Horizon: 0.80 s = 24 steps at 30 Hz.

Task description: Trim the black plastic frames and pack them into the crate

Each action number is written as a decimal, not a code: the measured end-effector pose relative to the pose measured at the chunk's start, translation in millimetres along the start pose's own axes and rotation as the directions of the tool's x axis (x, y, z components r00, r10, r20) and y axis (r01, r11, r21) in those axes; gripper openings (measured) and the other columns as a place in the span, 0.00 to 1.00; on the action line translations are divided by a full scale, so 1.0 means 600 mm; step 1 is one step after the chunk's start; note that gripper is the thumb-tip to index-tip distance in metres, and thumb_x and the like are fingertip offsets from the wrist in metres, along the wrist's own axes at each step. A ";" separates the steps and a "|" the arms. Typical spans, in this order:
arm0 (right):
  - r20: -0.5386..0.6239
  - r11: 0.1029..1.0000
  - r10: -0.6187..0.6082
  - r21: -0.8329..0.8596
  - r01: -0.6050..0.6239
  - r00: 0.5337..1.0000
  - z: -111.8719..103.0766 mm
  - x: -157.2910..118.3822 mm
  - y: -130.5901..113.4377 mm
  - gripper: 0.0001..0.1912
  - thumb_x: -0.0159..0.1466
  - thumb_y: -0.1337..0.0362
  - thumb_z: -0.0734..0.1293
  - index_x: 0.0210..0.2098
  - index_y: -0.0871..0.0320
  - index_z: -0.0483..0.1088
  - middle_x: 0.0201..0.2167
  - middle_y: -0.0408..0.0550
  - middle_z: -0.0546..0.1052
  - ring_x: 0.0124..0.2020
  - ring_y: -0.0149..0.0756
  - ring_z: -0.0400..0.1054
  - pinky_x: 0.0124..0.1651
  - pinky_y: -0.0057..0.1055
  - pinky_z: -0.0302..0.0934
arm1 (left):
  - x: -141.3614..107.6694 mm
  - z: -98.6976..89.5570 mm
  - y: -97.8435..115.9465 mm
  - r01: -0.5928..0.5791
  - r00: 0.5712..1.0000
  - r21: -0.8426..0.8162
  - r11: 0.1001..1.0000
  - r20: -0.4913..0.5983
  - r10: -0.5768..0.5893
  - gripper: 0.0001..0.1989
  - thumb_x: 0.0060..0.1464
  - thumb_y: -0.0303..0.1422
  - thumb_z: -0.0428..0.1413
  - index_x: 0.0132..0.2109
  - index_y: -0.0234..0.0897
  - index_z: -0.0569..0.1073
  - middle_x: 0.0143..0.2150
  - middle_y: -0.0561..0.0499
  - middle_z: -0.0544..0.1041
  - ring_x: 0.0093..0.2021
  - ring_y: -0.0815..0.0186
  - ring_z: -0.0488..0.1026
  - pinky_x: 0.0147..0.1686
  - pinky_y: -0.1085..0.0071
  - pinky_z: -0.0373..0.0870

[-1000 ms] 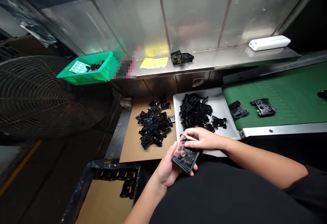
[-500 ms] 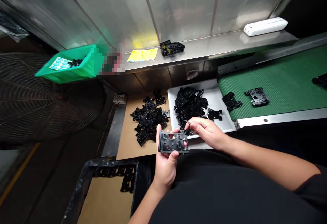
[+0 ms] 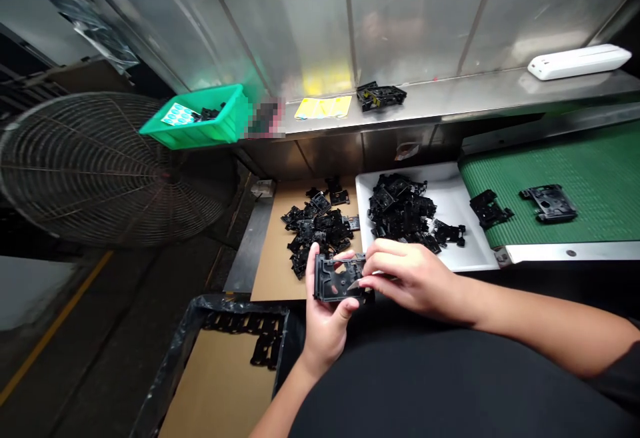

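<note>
My left hand [image 3: 327,331] holds a black plastic part [image 3: 333,279] from below, with the thumb along its near edge. Over the right side of that part is my right hand [image 3: 407,275], its fingers closed on a small thin pointed piece [image 3: 354,285] that touches the part's face; what exactly it is I cannot make out. Behind my hands, a heap of black parts [image 3: 317,225] lies on a cardboard sheet [image 3: 273,258]. More black parts [image 3: 400,208] are piled in a white tray [image 3: 480,248].
A green conveyor [image 3: 600,178] at right carries black parts. On the steel shelf [image 3: 450,95] are a green bin [image 3: 200,128], yellow labels [image 3: 323,107], black parts and a white device [image 3: 580,63]. A lined box [image 3: 215,385] stands lower left, a fan [image 3: 115,171] far left.
My right hand has moved down and left over the held part, bringing the small thin piece onto its face. The whole view has shifted, so the surroundings appear farther right.
</note>
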State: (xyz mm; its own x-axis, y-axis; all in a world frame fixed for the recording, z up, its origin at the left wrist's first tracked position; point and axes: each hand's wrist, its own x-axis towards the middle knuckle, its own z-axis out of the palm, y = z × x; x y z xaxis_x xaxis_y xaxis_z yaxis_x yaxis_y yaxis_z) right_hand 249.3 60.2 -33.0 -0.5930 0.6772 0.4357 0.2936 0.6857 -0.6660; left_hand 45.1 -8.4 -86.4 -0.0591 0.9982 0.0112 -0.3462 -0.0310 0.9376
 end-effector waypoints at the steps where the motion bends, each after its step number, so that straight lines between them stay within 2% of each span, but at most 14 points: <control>1: 0.005 1.000 -0.015 0.007 0.015 1.000 0.007 0.006 -0.003 0.09 0.75 0.60 0.66 0.40 0.56 0.74 0.40 0.50 0.78 0.38 0.36 0.73 0.40 0.30 0.68 | 0.000 -0.009 0.004 -0.007 1.000 -0.003 1.000 -0.005 0.007 0.53 0.54 0.43 0.70 0.77 0.55 0.49 0.68 0.40 0.72 0.62 0.50 0.77 0.67 0.50 0.70; 8: 0.022 0.998 -0.057 -0.009 0.057 0.998 0.054 0.048 -0.032 0.07 0.73 0.63 0.68 0.37 0.57 0.72 0.41 0.48 0.77 0.37 0.33 0.74 0.37 0.27 0.66 | -0.004 -0.063 0.035 -0.054 0.998 0.051 0.997 -0.021 0.055 0.55 0.52 0.46 0.71 0.77 0.53 0.47 0.67 0.38 0.73 0.64 0.49 0.75 0.69 0.48 0.67; 13: 0.036 0.997 -0.075 -0.020 0.076 0.997 0.080 0.070 -0.048 0.09 0.74 0.63 0.67 0.36 0.58 0.72 0.42 0.49 0.78 0.36 0.32 0.73 0.38 0.27 0.65 | -0.006 -0.094 0.047 -0.057 0.998 0.082 0.995 -0.026 0.060 0.56 0.53 0.46 0.70 0.78 0.50 0.46 0.67 0.36 0.74 0.63 0.48 0.77 0.67 0.50 0.69; 19: 0.060 0.994 -0.094 -0.058 0.097 0.994 0.102 0.087 -0.060 0.12 0.75 0.61 0.65 0.35 0.58 0.71 0.40 0.50 0.78 0.33 0.31 0.71 0.35 0.28 0.64 | -0.009 -0.118 0.055 -0.064 0.996 0.119 0.991 -0.051 0.071 0.59 0.53 0.45 0.70 0.79 0.51 0.42 0.69 0.34 0.71 0.65 0.49 0.76 0.66 0.54 0.71; 24: 0.093 0.975 -0.147 -0.156 0.161 0.985 0.117 0.094 -0.063 0.14 0.77 0.63 0.63 0.34 0.58 0.70 0.38 0.49 0.79 0.32 0.32 0.70 0.34 0.29 0.62 | -0.010 -0.132 0.062 -0.087 0.993 0.157 0.984 -0.068 0.099 0.58 0.52 0.46 0.71 0.79 0.48 0.45 0.67 0.35 0.74 0.63 0.50 0.77 0.64 0.58 0.72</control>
State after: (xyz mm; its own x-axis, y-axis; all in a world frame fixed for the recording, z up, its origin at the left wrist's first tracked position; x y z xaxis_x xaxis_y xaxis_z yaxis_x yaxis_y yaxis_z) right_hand 151.9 53.7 -25.6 -0.6968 0.5410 0.4710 0.3078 0.8186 -0.4849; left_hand -41.4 -19.9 -78.9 -0.1568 0.9844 0.0799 -0.1880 -0.1092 0.9761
